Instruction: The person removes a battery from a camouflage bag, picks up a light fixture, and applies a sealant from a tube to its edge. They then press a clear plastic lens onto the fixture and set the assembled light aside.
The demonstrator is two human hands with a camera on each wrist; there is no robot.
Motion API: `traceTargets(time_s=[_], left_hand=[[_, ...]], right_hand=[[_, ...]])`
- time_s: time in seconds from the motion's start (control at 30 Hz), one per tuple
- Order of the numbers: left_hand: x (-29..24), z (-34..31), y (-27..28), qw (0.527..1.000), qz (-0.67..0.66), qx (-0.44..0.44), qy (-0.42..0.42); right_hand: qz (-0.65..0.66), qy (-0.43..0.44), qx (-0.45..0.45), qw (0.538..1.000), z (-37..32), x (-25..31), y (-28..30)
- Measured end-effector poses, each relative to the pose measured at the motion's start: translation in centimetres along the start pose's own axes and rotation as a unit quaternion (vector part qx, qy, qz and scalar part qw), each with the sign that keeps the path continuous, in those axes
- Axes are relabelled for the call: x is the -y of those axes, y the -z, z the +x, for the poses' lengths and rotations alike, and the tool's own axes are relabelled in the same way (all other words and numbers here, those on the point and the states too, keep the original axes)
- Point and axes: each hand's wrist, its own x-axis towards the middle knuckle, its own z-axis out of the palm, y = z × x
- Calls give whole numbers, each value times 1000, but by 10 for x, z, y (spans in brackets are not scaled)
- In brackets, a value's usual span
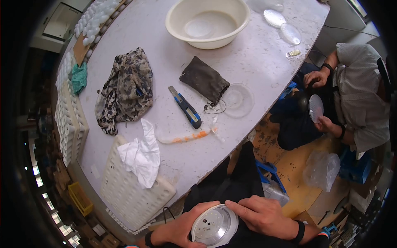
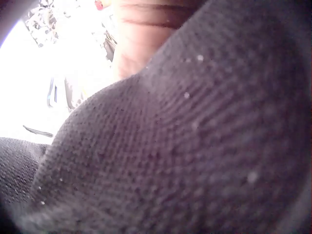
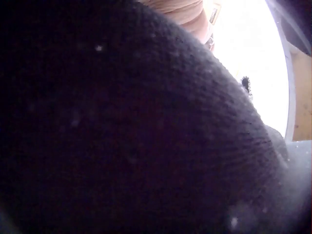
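Note:
Low in the head view, over the person's lap, a round LED lamp (image 1: 210,226) faces up, with a white rim and small dark parts on a pale disc inside. The left hand (image 1: 182,226) curls round its left side, thumb below and fingers at the top of the rim. From the other side the right hand (image 1: 264,215) grips the rim, one digit lying along its upper right edge. Dark knit fabric (image 2: 185,146) fills most of the left wrist view, and dark cloth (image 3: 136,126) hides nearly all of the right one.
On the table are a cream basin (image 1: 206,41), a box cutter (image 1: 186,109), a dark pouch (image 1: 204,78), a camouflage garment (image 1: 128,89), white cloth (image 1: 142,157) and a dimpled tray (image 1: 128,190). Clear round covers (image 1: 290,34) lie at the back. Another person (image 1: 357,91) sits at right holding a disc.

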Motion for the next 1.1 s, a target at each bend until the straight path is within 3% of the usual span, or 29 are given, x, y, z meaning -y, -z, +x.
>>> traceTargets(time_s=[0.07, 0.17, 0.4, 0.53, 0.7, 0.9, 0.97, 1.1], left_hand=[[5, 3, 0, 999, -40, 19, 16], [9, 6, 1, 992, -110, 51, 42], [12, 8, 2, 988, -141, 61, 29], [16, 9, 2, 977, -199, 61, 55], [17, 11, 9, 989, -102, 103, 34], [21, 14, 10, 983, -122, 117, 66], [22, 14, 10, 985, -121, 101, 65], [29, 13, 8, 980, -177, 66, 62]], right_hand=[[-7, 23, 3, 1000, 10, 1, 3], [9, 132, 5, 991, 21, 1, 3], [-37, 75, 26, 996, 8, -10, 11], [-26, 107, 62, 992, 26, -4, 19], [-49, 112, 82, 989, 25, -15, 19], [-22, 162, 60, 985, 35, -12, 8], [55, 145, 36, 987, 29, -24, 6], [29, 64, 9, 998, 16, -34, 3]])
